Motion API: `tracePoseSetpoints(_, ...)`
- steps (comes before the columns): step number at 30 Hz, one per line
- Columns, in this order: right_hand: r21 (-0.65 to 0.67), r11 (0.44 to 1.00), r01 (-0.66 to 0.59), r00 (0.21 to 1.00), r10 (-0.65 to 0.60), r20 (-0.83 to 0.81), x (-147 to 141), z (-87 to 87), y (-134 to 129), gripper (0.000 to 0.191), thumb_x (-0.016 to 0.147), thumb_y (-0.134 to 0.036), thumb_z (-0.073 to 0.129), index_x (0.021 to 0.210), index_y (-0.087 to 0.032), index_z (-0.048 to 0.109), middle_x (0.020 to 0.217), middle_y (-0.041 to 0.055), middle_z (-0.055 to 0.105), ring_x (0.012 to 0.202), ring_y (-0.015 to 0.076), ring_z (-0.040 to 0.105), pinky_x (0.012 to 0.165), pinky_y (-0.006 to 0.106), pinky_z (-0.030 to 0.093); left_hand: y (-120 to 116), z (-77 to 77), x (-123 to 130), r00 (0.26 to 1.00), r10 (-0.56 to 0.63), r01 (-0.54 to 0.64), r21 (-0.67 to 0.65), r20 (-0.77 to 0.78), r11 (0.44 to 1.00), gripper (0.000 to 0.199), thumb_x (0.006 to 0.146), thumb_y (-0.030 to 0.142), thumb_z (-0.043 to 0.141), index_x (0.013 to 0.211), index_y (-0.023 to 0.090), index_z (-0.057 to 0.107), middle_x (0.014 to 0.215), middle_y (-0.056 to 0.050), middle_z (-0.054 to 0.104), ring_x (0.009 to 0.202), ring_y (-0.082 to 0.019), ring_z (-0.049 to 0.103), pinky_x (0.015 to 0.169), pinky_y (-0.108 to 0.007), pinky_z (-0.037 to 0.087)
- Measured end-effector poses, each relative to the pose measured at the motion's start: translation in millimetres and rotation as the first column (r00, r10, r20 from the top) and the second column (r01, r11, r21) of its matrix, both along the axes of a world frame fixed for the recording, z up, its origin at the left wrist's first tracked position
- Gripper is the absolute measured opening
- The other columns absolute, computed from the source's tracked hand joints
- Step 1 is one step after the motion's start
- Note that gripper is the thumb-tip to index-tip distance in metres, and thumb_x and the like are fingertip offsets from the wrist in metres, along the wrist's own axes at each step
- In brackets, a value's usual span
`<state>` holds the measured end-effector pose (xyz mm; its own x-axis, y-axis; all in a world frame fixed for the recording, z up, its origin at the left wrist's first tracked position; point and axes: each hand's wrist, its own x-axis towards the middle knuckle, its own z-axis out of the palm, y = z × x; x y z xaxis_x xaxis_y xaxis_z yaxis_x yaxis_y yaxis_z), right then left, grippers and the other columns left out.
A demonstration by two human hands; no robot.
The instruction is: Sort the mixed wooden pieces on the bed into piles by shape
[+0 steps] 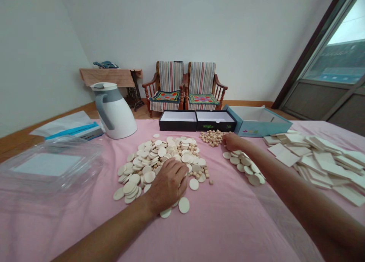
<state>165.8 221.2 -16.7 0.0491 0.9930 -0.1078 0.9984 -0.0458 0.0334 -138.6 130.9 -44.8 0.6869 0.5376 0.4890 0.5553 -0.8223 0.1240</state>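
Note:
My left hand (pixel 168 184) rests on the right part of a large heap of pale wooden discs (pixel 144 161), fingers bent and close together; what lies under the fingertips is hidden. Small wooden cubes (pixel 196 174) are mixed among the discs at the heap's right side. Farther off, my right hand (pixel 232 141) reaches to the right edge of a pile of small wooden pieces (pixel 212 138), its fingers closed; anything between them is too small to make out. A smaller group of discs (pixel 245 165) lies just below my right wrist.
Two black boxes (pixel 178 126) (pixel 215 126) and a light blue box (pixel 258 129) stand at the back. Square wooden tiles (pixel 327 159) are piled right. A white jug (pixel 119 115) and clear plastic packaging (pixel 54 163) are left, on the pink cloth (pixel 222 224).

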Motion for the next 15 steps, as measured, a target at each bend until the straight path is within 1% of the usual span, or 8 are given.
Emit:
tracePoseSetpoints(2, 0.063, 0.997, 0.049, 0.999, -0.049, 0.000, -1, -3.1, 1, 0.023, 0.076, -0.007, 0.056, 0.094, -0.010, 0.069, 0.100, 0.0188, 0.068, 0.094, 0.0253, 0.064, 0.078, 0.029, 0.044, 0, -0.2, 0, 1.000, 0.000, 0.000, 0.000, -0.003, 1.000, 0.017, 0.090, 0.018, 0.045, 0.100, 0.017, 0.059, 0.096, -0.007, 0.062, 0.096, -0.021, 0.054, 0.102, -0.045, 0.038)
tracePoseSetpoints(4, 0.169, 0.980, 0.105, 0.994, -0.103, -0.020, -6, -5.9, 0, 0.032, 0.080, -0.007, 0.050, 0.109, -0.008, 0.063, 0.109, 0.0214, 0.064, 0.098, 0.0251, 0.062, 0.078, 0.030, 0.044, 0, 0.0, 0, 1.000, -0.002, 0.002, 0.001, -0.004, 1.000, 0.017, 0.090, 0.018, 0.045, 0.100, 0.017, 0.059, 0.095, -0.007, 0.062, 0.096, -0.021, 0.054, 0.102, -0.045, 0.038)
tracePoseSetpoints(6, 0.256, 0.960, 0.112, 0.991, -0.090, -0.097, -14, -6.4, -6, 0.032, 0.081, -0.007, 0.047, 0.109, -0.008, 0.061, 0.109, 0.0194, 0.064, 0.097, 0.0232, 0.061, 0.078, 0.029, 0.043, 0, 0.4, 0, 1.000, -0.004, 0.004, 0.002, -0.004, 1.000, 0.017, 0.090, 0.017, 0.045, 0.100, 0.017, 0.059, 0.095, -0.007, 0.062, 0.096, -0.021, 0.055, 0.101, -0.045, 0.038)
tracePoseSetpoints(7, 0.262, 0.962, 0.081, 0.987, -0.041, -0.154, -20, -5.9, -12, 0.028, 0.080, -0.006, 0.047, 0.103, -0.010, 0.063, 0.104, 0.0164, 0.066, 0.094, 0.0214, 0.062, 0.077, 0.027, 0.043, 0, 0.7, 0, 1.000, -0.005, 0.005, 0.004, -0.002, 1.000, 0.017, 0.089, 0.017, 0.045, 0.100, 0.017, 0.059, 0.095, -0.007, 0.062, 0.096, -0.021, 0.055, 0.101, -0.045, 0.039)
tracePoseSetpoints(8, 0.240, 0.970, 0.027, 0.975, 0.027, -0.219, -27, -5.0, -18, 0.024, 0.078, -0.006, 0.048, 0.095, -0.012, 0.064, 0.098, 0.0129, 0.067, 0.089, 0.0195, 0.062, 0.076, 0.026, 0.042, 0, 1.0, 0, 1.000, -0.005, 0.005, 0.005, 0.000, 1.000, 0.017, 0.089, 0.017, 0.046, 0.100, 0.017, 0.059, 0.095, -0.007, 0.062, 0.095, -0.021, 0.055, 0.101, -0.045, 0.039)
tracePoseSetpoints(10, 0.137, 0.984, -0.118, 0.927, 0.159, -0.339, -41, -3.5, -33, 0.018, 0.074, -0.006, 0.052, 0.085, -0.014, 0.064, 0.088, 0.0080, 0.068, 0.081, 0.0161, 0.061, 0.070, 0.023, 0.042, 0, 1.4, 0, 1.000, -0.004, 0.004, 0.005, -0.002, 1.000, 0.017, 0.089, 0.017, 0.047, 0.100, 0.018, 0.060, 0.095, -0.007, 0.063, 0.095, -0.021, 0.056, 0.101, -0.045, 0.039)
tracePoseSetpoints(12, 0.057, 0.974, -0.219, 0.879, 0.222, -0.421, -54, -4.1, -47, 0.021, 0.070, -0.006, 0.056, 0.087, -0.015, 0.064, 0.087, 0.0059, 0.069, 0.076, 0.0142, 0.060, 0.064, 0.021, 0.040, 0, 1.7, 0, 1.000, -0.003, 0.003, 0.004, -0.007, 1.000, 0.017, 0.089, 0.017, 0.047, 0.099, 0.018, 0.060, 0.095, -0.007, 0.063, 0.095, -0.021, 0.056, 0.101, -0.046, 0.039)
tracePoseSetpoints(15, 0.021, 0.966, -0.259, 0.850, 0.238, -0.469, -67, -9.6, -60, 0.029, 0.069, -0.006, 0.057, 0.096, -0.015, 0.062, 0.084, 0.0041, 0.069, 0.071, 0.0131, 0.059, 0.060, 0.021, 0.038, 0, 2.0, 0, 1.000, 0.000, 0.000, 0.011, -0.009, 1.000, 0.017, 0.089, 0.017, 0.047, 0.099, 0.017, 0.060, 0.095, -0.007, 0.063, 0.096, -0.021, 0.056, 0.101, -0.046, 0.039)
